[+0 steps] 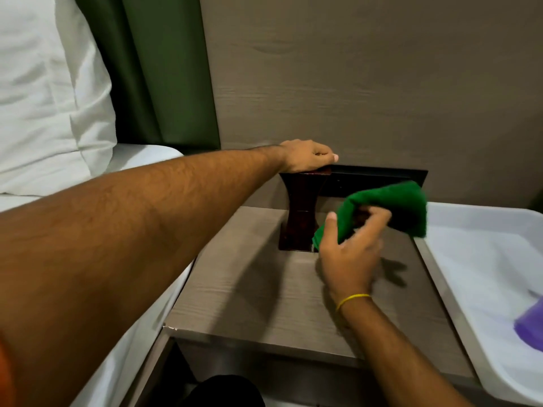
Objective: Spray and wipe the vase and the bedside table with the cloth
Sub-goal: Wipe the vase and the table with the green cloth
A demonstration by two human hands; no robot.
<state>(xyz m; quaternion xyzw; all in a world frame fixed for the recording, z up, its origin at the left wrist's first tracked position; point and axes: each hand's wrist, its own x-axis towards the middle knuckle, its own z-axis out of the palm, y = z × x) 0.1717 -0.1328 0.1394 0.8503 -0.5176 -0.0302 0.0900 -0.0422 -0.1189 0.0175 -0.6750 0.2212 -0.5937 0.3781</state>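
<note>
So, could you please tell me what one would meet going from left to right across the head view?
White pillow → green curtain → dark vase under the left hand → green cloth in the right hand → white tray → purple object.

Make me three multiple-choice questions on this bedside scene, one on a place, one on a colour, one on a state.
1. Where does the left hand rest?
A. on the vase's top
B. in the white tray
C. on the pillow

2. What colour is the cloth?
A. purple
B. green
C. white

3. How does the vase stand?
A. lying on its side
B. lifted off the table
C. upright on the bedside table

Answers: 1 A, the palm covers the vase's rim. 2 B, the bunched cloth in the right hand is green. 3 C, its base sits flat on the tabletop.
</note>
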